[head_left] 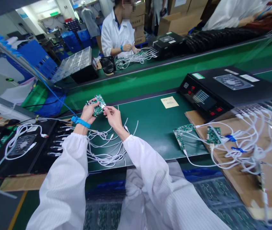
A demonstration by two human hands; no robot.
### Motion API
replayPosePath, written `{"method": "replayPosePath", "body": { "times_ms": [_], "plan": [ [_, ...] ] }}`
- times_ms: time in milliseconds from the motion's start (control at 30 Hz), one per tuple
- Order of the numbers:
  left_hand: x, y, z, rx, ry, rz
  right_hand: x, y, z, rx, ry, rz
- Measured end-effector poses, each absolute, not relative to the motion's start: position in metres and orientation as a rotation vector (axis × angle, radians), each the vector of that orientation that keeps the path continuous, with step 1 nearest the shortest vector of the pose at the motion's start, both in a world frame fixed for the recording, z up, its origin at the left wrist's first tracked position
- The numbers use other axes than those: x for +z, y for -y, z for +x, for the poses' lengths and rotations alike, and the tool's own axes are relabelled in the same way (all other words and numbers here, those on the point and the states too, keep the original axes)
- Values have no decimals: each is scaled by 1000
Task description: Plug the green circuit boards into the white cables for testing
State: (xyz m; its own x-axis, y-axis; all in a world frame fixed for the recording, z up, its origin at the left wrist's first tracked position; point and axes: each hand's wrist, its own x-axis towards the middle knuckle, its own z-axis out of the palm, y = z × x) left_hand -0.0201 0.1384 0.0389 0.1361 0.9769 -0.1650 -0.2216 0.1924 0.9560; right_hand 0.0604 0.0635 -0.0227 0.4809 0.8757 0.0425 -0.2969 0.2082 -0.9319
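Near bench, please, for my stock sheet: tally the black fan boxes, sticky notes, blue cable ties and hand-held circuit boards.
Black fan boxes: 2
Sticky note: 1
Blue cable ties: 2
Hand-held circuit board: 1
Total: 6

Loose white lab-coat sleeves (61, 179) with fine stripes, gathered cuffs (79, 136); bright blue band (80, 122) at left wrist; pale grey trousers (137, 198)

Circuit board (99, 109) partly hidden by left hand (89, 112).

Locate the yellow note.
Head view, right of centre: the yellow note lies on the green bench, just left of the large right-hand black box.
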Motion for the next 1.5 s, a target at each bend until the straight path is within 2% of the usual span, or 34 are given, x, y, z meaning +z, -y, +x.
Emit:
{"method": "replayPosePath", "body": {
  "times_ms": [267,733,1100,1500],
  "plan": [
    [33,-136,-19,1170,-1001,981,-31,-67,59,923,604,-944],
    [17,-143,-32,1264,-1038,1485,-28,-63,55,980,366,-872],
    [2,-140,-28,1261,-1129,1372,-32,-63,53,943,334,-905],
    [10,-134,-26,1219,-1189,1387,-35,-63,59,990,390,-961]
  ]
}}
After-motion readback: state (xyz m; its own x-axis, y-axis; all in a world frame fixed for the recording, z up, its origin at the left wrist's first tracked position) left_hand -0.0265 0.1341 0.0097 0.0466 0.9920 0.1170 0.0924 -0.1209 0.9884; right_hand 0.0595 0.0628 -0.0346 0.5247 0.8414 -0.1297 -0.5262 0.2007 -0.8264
